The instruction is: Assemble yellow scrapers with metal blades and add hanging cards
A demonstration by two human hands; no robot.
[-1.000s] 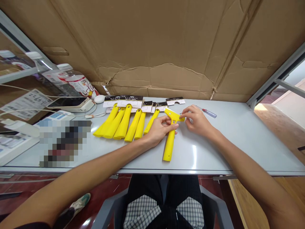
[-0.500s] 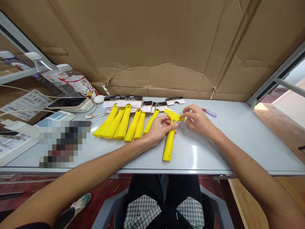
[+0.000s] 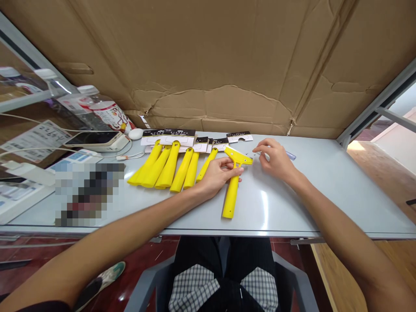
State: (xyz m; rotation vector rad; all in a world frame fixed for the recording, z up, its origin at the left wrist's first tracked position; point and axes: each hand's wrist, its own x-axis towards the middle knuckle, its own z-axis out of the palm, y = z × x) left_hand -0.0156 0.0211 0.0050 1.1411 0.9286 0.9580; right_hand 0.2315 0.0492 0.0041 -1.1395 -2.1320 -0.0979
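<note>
A yellow scraper lies across my left hand, which is closed around its neck just below the wide head. The head carries a pale strip along its upper edge and has small screw spots. To the right, my right hand hovers low over the table with curved fingers apart. Its fingertips are beside tiny dark screws on the tabletop. Partly hidden behind that hand is a screwdriver with a clear bluish handle.
Several yellow scraper handles with black-and-white cards lie left of my left hand. Another card rests behind the scraper. Farther left are a phone, a white round object, cables and bottles. A cardboard wall closes the back.
My right hand has moved off the right end of the scraper head, to the right, down by the screws, and now covers more of the screwdriver. My left hand keeps its hold.
</note>
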